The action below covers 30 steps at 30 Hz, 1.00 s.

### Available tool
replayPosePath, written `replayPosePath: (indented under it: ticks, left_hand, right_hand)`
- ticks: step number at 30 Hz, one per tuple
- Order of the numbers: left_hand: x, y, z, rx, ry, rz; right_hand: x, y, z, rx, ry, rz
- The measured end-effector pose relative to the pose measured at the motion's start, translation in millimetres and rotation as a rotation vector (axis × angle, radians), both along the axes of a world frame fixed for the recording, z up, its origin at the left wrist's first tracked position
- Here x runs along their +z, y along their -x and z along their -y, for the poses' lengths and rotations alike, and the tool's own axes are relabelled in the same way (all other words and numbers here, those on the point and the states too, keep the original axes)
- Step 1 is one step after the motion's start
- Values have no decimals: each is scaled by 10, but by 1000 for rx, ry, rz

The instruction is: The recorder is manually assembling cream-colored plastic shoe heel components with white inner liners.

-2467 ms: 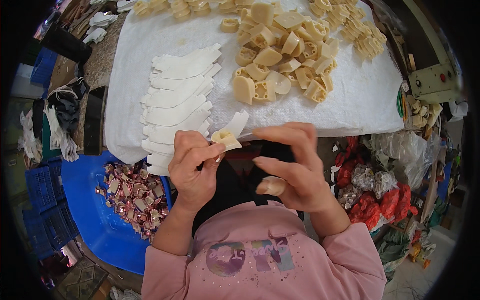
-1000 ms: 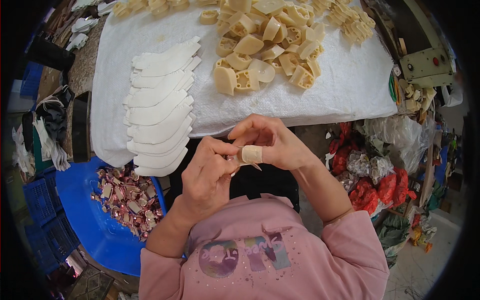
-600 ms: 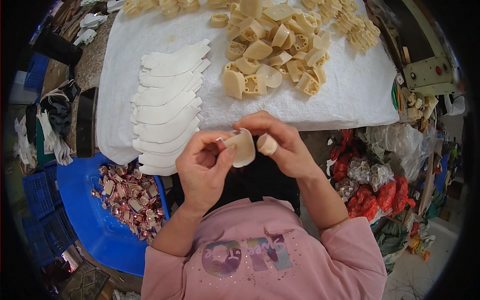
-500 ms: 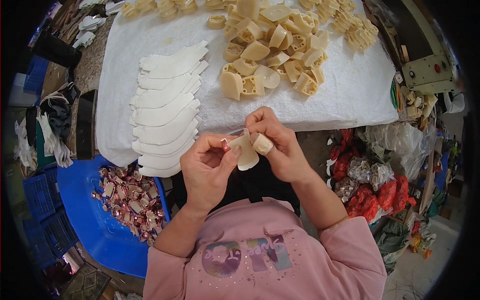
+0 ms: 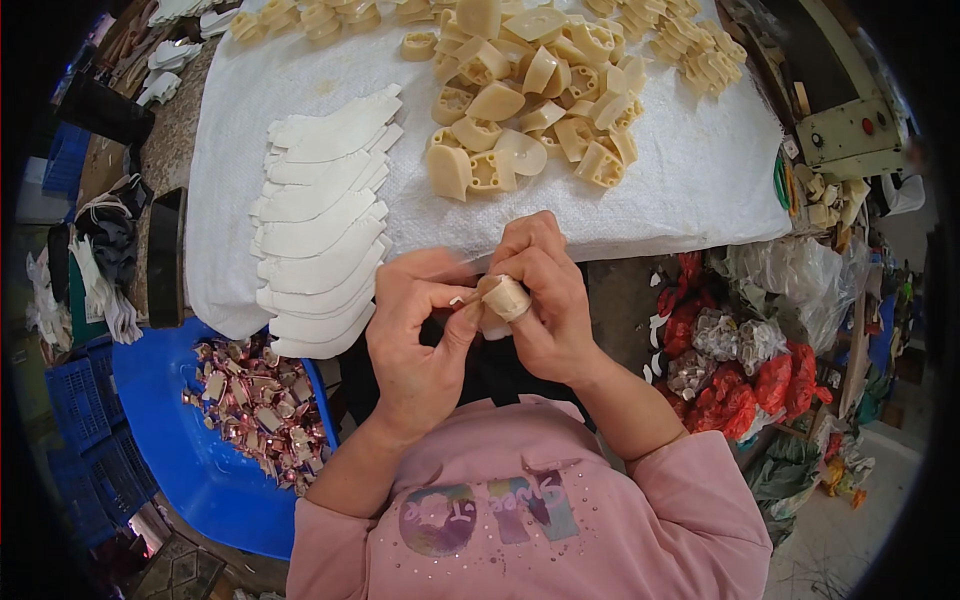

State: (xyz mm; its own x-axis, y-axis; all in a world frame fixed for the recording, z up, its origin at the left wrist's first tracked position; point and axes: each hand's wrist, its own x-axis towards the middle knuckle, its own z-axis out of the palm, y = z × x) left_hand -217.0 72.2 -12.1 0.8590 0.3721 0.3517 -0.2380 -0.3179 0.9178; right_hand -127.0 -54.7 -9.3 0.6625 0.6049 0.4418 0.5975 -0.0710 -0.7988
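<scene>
In front of my chest, both hands work on a small pale curved piece, mostly covered by my fingers. My left hand pinches its left side between thumb and a finger; the upper fingers are smeared by motion. My right hand is closed on the other side, its thumb, wrapped in beige tape, pressing on the piece. Just beyond my left hand, white curved cut-outs lie overlapping in a column on a white woven sheet. Farther back is a heap of beige plastic shoe heels.
A blue tub at lower left holds many small pink metallic pieces. Blue crates stand beside it. Red plastic bags and clear plastic crowd the right side. A pale green machine stands at far right.
My hands have drawn closer together over the piece. Its pale face and pink edge, plain before, are now largely covered. The left upper fingers are in motion. The view has shifted slightly.
</scene>
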Motion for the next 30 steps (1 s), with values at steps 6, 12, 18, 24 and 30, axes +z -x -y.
replayPosePath:
  ticks: [6, 12, 18, 24, 30]
  left_hand:
    - [54, 27, -114, -38, 103, -56]
    - [-5, 20, -71, -77, -201, 193]
    - [1, 54, -177, -463, 543, -310]
    - [-26, 22, 52, -332, 644, -244]
    - [-30, 48, 99, -357, 733, -208]
  right_hand:
    - [47, -142, 85, 246, -200, -630]
    - [96, -246, 162, 330, -42, -774]
    - [171, -184, 120, 195, -82, -26]
    - [-49, -31, 39, 212, -94, -67]
    - [-57, 20, -16, 251, -169, -652]
